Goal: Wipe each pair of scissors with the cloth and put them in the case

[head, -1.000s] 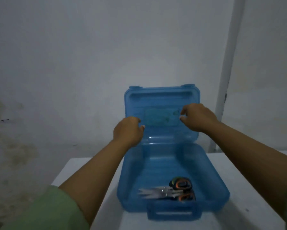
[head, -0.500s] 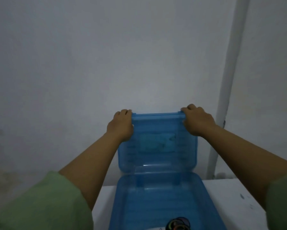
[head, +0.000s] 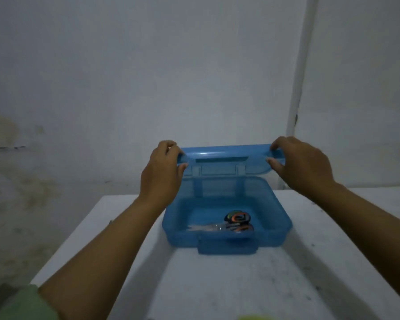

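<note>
A translucent blue plastic case (head: pixel 280 218) stands on the white table, its carry handle toward me. Its lid (head: pixel 224 159) is tipped forward over the tray, roughly halfway down. My left hand (head: pixel 162 169) grips the lid's left corner and my right hand (head: pixel 303 162) grips its right corner. Inside the tray lie scissors (head: pixel 231 224) with silver blades pointing left and black, orange and green handles stacked at the right. No cloth is clearly seen.
The white table (head: pixel 217 285) ends at a left edge, with stained floor beyond. A pale wall rises close behind the case, with a white vertical pipe (head: pixel 297 88) at the right. A blurred yellow-green patch (head: pixel 252 317) shows at the bottom edge.
Both hands moved from the lid's face to its top corners and swung the lid from upright down toward me. The view dipped back down.
</note>
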